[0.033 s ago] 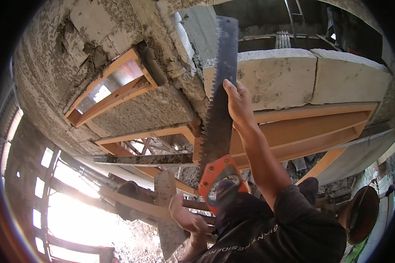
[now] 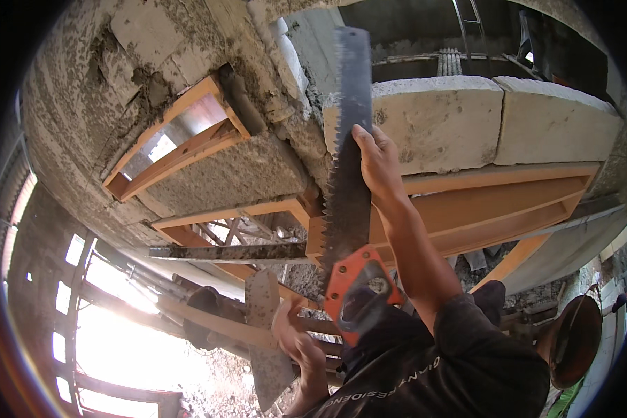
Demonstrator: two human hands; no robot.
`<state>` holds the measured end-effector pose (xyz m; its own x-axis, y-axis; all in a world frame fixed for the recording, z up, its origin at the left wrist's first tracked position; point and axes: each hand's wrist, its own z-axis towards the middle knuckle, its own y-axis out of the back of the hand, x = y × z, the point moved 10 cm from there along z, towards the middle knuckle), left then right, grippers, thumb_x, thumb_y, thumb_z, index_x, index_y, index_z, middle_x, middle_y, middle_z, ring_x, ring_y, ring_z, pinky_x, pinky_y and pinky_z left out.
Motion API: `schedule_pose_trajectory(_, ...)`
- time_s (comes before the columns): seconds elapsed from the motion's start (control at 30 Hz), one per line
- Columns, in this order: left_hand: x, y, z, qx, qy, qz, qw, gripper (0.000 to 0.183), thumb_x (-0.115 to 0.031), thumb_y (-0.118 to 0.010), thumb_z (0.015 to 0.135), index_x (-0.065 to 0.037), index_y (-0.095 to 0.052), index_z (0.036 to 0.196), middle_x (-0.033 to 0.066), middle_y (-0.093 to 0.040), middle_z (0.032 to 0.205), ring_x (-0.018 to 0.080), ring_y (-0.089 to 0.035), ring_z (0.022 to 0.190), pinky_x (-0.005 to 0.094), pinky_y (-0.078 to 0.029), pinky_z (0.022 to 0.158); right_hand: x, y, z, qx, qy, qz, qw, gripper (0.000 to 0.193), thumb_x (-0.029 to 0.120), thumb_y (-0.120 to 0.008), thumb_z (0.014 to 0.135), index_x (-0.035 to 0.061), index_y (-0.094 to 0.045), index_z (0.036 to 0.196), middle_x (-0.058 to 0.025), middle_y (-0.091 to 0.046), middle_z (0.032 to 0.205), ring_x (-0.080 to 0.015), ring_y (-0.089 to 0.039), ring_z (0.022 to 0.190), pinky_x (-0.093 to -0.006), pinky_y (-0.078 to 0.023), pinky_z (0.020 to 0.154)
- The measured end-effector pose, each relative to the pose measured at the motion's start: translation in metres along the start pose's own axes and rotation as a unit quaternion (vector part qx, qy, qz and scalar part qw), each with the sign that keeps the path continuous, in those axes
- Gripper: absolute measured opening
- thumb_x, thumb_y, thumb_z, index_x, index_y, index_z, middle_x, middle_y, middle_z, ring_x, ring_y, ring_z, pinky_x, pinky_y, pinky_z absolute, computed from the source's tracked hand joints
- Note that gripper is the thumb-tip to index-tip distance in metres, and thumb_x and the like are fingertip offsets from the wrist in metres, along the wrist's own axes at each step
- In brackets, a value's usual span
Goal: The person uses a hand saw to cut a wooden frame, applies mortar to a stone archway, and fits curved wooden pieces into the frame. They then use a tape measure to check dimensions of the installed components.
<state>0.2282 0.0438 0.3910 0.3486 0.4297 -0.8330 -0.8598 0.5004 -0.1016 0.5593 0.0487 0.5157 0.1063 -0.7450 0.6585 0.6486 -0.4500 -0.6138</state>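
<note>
A large hand saw (image 2: 348, 188) with a dark toothed blade and an orange-red handle stands nearly upright in front of me, teeth facing left. My right hand (image 2: 379, 157) grips the blade's back edge at about mid-length, thumb on the blade's flat side. The handle hangs free below, near my legs. My left hand (image 2: 298, 334) is low and to the left of the handle, apart from the saw, its fingers extended and slightly blurred. Close beside that hand is a mud-spattered board (image 2: 261, 366).
Ahead is a wall of pale blocks (image 2: 439, 125) above a long wooden frame (image 2: 494, 205). A smaller wooden frame (image 2: 181, 150) sits in the rough wall at left. A dirty metal bar (image 2: 230, 253) crosses below. A round rusty pan (image 2: 578, 341) is at lower right.
The saw has tilted: its handle has swung right, away from my left hand, while its tip has shifted slightly left. My left hand's fingers have straightened. My right hand has barely moved.
</note>
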Motion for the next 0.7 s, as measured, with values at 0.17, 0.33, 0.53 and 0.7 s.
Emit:
schedule_pose_trajectory(0.17, -0.011, -0.083, 0.006, 0.198, 0.179, -0.21, 0.94, 0.076, -0.056, -0.058, 0.082, 0.005, -0.039, 0.124, 0.0214, -0.055, 0.115, 0.0199, -0.058, 0.095, 0.0316, -0.048, 0.078, -0.015, -0.022, 0.0, 0.02, -0.071, -0.019, 0.997, 0.04, 0.022, -0.052, 0.092, -0.0031, -0.048, 0.124, -0.007, -0.06, 0.105, -0.0106, -0.056, 0.088, -0.0243, -0.045, 0.077)
schedule_pose_trajectory(0.33, -0.027, -0.097, 0.022, 0.137, 0.13, -0.235, 0.953, 0.082, -0.034, -0.065, 0.082, 0.003, -0.018, 0.139, 0.0212, -0.056, 0.11, 0.0262, -0.06, 0.093, 0.0369, -0.048, 0.084, -0.005, -0.029, 0.018, -0.024, 0.004, -0.179, 0.984, 0.054, 0.028, -0.055, 0.091, -0.0028, -0.04, 0.133, -0.0168, -0.049, 0.13, -0.0191, -0.049, 0.116, -0.0283, -0.037, 0.096)
schedule_pose_trajectory(0.53, -0.026, -0.124, 0.028, 0.193, 0.164, -0.182, 0.95, 0.052, -0.014, -0.056, 0.083, 0.007, -0.033, 0.125, 0.0151, -0.059, 0.081, 0.0166, -0.057, 0.065, 0.0307, -0.047, 0.073, -0.002, -0.032, 0.034, -0.003, 0.02, -0.195, 0.981, 0.056, 0.03, -0.054, 0.091, -0.0049, -0.04, 0.133, -0.0185, -0.046, 0.134, -0.0228, -0.045, 0.122, -0.0291, -0.033, 0.1)
schedule_pose_trajectory(0.7, -0.049, -0.117, -0.004, 0.119, 0.108, -0.157, 0.974, 0.052, -0.004, -0.05, 0.081, 0.005, -0.024, 0.125, 0.0085, -0.054, 0.068, 0.0108, -0.047, 0.05, 0.0244, -0.043, 0.054, -0.004, -0.04, -0.008, 0.001, 0.024, -0.191, 0.981, 0.055, 0.03, -0.053, 0.092, -0.0071, -0.041, 0.131, -0.0192, -0.05, 0.13, -0.0234, -0.046, 0.12, -0.0293, -0.033, 0.1)
